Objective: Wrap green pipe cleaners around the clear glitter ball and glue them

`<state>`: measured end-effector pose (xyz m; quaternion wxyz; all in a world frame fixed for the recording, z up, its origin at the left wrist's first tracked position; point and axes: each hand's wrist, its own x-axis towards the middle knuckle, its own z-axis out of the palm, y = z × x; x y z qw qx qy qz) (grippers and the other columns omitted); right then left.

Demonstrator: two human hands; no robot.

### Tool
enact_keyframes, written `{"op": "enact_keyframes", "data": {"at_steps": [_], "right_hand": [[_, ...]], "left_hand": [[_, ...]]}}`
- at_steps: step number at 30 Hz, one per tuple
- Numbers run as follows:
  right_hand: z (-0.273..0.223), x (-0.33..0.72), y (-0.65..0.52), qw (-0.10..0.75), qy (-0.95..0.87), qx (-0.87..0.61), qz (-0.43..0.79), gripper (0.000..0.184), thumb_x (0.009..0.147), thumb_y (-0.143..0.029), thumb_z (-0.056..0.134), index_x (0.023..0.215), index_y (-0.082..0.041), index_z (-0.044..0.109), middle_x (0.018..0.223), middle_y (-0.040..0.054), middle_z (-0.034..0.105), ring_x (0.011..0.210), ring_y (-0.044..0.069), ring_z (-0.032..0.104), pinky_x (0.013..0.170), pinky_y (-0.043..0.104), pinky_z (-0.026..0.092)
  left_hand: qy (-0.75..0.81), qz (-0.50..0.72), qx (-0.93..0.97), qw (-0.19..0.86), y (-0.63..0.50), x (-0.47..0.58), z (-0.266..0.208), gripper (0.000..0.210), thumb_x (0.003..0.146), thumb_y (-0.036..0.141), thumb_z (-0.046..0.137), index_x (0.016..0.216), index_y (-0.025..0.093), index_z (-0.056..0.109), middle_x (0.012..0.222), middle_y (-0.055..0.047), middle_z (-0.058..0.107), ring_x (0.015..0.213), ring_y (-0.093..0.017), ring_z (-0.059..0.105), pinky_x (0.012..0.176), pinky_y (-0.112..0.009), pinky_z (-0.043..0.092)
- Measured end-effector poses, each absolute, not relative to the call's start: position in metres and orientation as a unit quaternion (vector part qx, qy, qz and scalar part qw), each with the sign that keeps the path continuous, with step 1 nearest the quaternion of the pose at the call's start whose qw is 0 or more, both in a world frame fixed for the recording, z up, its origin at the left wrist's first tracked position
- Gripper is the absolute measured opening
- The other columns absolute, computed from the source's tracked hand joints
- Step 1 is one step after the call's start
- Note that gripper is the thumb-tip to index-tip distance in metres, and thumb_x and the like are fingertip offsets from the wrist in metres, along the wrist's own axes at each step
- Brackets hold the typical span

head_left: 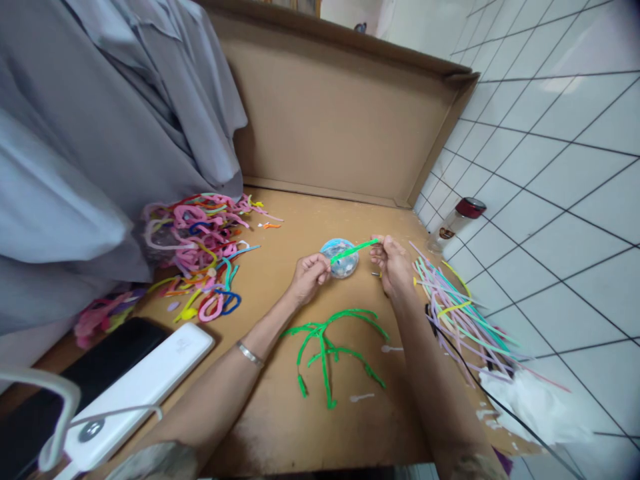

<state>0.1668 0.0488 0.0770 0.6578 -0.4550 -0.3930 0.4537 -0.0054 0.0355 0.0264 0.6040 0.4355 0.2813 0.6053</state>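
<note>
A green pipe cleaner (354, 251) is stretched between my two hands above the table. My left hand (311, 277) pinches its near end, and my right hand (390, 260) pinches the far end at the fingertips. Behind and below it stands a small round clear dish (345, 265) with a bluish rim, partly covered by the pipe cleaner. Closer to me, a branching shape of green pipe cleaners (323, 331) lies on the brown tabletop, between my forearms. Two small whitish, spoon-like bits (393, 349) lie to its right.
Tangled colourful pipe cleaners (200, 233) are heaped at left, beside a grey cloth (165, 100). A white power bank (140, 393) with a cable lies front left. Straight pipe cleaners (455, 307), a red-lidded jar (457, 223), a black cable and white tissue (535, 403) are at right. Cardboard (340, 107) stands behind.
</note>
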Motion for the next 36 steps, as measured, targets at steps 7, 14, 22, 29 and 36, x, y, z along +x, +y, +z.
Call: {"op": "enact_keyframes", "data": {"at_steps": [7,14,22,29,36], "right_hand": [[0.077,0.164,0.042,0.632,-0.558,-0.493,0.216,0.026,0.081,-0.033,0.060,0.103,-0.024,0.071,0.098,0.0049,0.070,0.086,0.018,0.060,0.085,0.033,0.048],[0.069,0.164,0.045,0.613,-0.585,-0.487,0.214,0.018,0.080,-0.034,0.060,0.088,-0.023,0.073,0.084,0.0035,0.070,0.077,0.018,0.061,0.079,0.034,0.048],[0.072,0.162,0.050,0.638,-0.485,-0.467,0.374,0.031,0.064,-0.045,0.075,0.082,-0.020,0.070,0.068,-0.0011,0.067,0.059,0.012,0.056,0.060,0.026,0.047],[0.075,0.163,0.049,0.618,-0.468,-0.475,0.417,0.032,0.060,-0.046,0.079,0.068,-0.019,0.065,0.058,-0.0023,0.063,0.052,0.009,0.053,0.052,0.023,0.043],[0.076,0.167,0.049,0.611,-0.484,-0.471,0.414,0.038,0.058,-0.050,0.080,0.056,-0.020,0.057,0.045,-0.0063,0.051,0.044,0.006,0.041,0.046,0.021,0.033]], "left_hand": [[0.265,0.620,0.406,0.616,0.038,-0.010,0.031,0.026,0.062,0.035,0.069,0.054,0.017,0.052,0.035,0.008,0.035,0.037,-0.004,0.030,0.046,-0.021,0.024],[0.248,0.615,0.398,0.633,0.040,-0.013,0.033,0.024,0.061,0.031,0.066,0.052,0.017,0.049,0.035,0.008,0.036,0.037,-0.004,0.030,0.045,-0.021,0.024],[0.258,0.613,0.394,0.635,0.042,-0.014,0.032,0.026,0.061,0.032,0.067,0.051,0.018,0.048,0.036,0.007,0.036,0.037,-0.004,0.030,0.045,-0.022,0.023],[0.270,0.607,0.404,0.629,0.042,-0.015,0.031,0.026,0.059,0.035,0.067,0.051,0.018,0.048,0.036,0.008,0.033,0.037,-0.005,0.029,0.045,-0.022,0.023],[0.361,0.652,0.400,0.533,0.051,-0.015,0.028,0.025,0.063,0.038,0.070,0.062,0.016,0.058,0.045,0.005,0.048,0.042,-0.005,0.037,0.045,-0.020,0.028]]}}
